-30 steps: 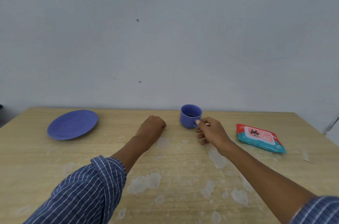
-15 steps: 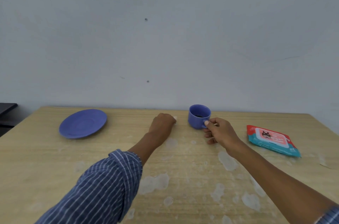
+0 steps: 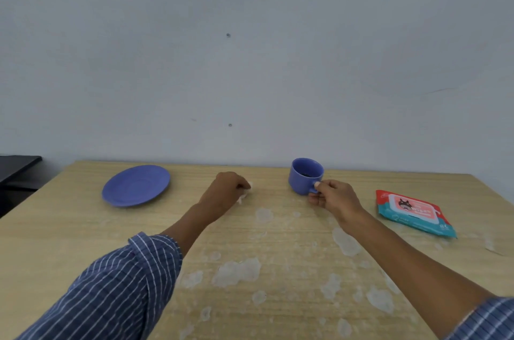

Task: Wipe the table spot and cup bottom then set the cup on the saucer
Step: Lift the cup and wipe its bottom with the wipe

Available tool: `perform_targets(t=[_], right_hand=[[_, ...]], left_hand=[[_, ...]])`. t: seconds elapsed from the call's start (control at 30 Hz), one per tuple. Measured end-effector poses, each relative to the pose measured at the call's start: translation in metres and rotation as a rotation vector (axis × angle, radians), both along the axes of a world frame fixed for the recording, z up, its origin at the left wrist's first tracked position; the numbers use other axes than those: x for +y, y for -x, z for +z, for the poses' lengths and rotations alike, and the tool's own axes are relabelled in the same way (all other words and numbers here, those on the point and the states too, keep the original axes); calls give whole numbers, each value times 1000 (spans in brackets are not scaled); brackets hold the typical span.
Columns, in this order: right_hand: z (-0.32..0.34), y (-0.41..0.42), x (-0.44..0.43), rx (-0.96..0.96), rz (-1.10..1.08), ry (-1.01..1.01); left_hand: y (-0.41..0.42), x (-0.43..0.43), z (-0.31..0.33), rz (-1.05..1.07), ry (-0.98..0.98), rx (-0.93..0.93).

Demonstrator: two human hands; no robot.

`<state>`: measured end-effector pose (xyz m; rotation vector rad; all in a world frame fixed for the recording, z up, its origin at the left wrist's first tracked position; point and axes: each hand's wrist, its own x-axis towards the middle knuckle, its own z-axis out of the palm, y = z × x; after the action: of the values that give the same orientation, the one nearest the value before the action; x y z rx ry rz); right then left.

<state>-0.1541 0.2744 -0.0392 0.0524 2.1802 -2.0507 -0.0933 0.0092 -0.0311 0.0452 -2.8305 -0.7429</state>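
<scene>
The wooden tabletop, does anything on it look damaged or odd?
Yes. The light wooden table has pale, whitish patches scattered across its near middle, like worn finish or dried residue. The blue cup sits tilted, lifted by the right hand.

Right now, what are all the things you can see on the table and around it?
saucer: one, blue, far left of the table
cup: one, blue, upright, far middle-right, dark liquid inside
wet wipes pack: one, teal and red, right side
white wipe: one, bunched under the left hand
table: one, light wood, pale blotches
wall: pale grey, behind
dark furniture: one, black, far left
left hand: closed on the wipe
right hand: pinching the cup handle
</scene>
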Motion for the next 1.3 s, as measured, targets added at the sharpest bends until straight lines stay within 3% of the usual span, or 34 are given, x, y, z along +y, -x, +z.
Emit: perform_targets(t=[0.07, 0.23, 0.47, 0.67, 1.1, 1.3], right_hand=[[4, -1, 1, 19, -5, 51], [30, -6, 9, 72, 52, 63], [49, -33, 15, 84, 116, 49], [51, -45, 15, 55, 134, 51], [55, -55, 15, 45, 146, 104], [53, -57, 16, 42, 121, 128]], left_hand=[[-1, 11, -1, 90, -328, 52], [6, 52, -1, 152, -1232, -71], [16, 87, 8, 156, -1853, -208], [9, 89, -1, 5, -1835, -311], [5, 89, 0, -4, -1729, -341], [3, 97, -3, -21, -1812, -369]])
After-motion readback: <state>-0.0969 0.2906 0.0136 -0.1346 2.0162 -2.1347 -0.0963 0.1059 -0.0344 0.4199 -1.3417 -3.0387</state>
